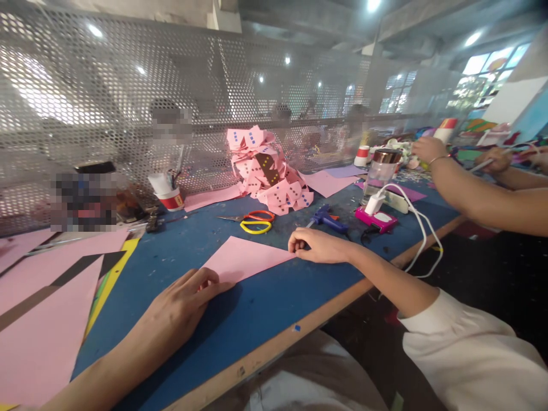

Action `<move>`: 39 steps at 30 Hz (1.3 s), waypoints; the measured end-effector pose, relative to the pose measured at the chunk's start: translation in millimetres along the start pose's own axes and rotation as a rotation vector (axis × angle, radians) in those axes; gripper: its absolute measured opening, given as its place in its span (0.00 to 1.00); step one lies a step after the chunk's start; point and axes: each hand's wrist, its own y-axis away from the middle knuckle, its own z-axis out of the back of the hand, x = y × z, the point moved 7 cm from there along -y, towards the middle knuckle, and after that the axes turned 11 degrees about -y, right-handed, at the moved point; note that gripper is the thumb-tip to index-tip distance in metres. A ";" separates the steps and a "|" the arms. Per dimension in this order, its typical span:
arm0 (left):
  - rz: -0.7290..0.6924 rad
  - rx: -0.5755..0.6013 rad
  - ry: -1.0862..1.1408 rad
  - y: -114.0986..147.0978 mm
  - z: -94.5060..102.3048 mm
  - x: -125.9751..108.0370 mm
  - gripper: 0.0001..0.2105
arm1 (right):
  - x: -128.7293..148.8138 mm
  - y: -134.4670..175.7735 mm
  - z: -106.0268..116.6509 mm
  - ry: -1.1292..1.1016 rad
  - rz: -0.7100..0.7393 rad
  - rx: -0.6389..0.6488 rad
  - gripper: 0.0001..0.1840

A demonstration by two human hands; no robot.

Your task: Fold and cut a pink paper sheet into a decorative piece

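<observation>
The bent fingers of my right hand are gripping the narrow right tip of a flat triangular sheet of pale pink paper, while my left hand is resting at its near left corner, fingers curled and thumb lying along the edge; whether those are pinching or merely pressing, I cannot tell. The sheet is lying right in front of me on the long blue-topped desk, its third corner pointing away. I am judging that light, even pressure at both ends is serving best: tugging on that slim tip would be risking a crease or tear. Just beyond, metal scissors with orange and yellow handles are lying with their blades pointing left, and a blue plastic glue gun is lying near my right hand. Farther back, a heap of pink paper pieces printed with small squares is standing before a grey perforated metal screen.
</observation>
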 end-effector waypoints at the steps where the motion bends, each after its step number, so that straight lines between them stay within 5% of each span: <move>1: 0.003 0.004 -0.009 0.8 -1.2 1.0 0.18 | -1.1 -0.2 -0.2 -0.019 -0.011 0.013 0.09; 16: -0.007 0.044 -0.012 3.0 -5.6 1.8 0.19 | -7.4 -2.6 -0.9 -0.120 -0.067 0.067 0.15; 24: -0.016 0.023 0.001 2.7 -4.7 0.4 0.18 | -9.2 -1.6 0.7 -0.176 -0.090 0.029 0.05; 39: -0.005 0.007 -0.001 0.7 -1.2 -0.3 0.19 | -6.0 -1.8 -0.4 -0.134 -0.092 0.011 0.04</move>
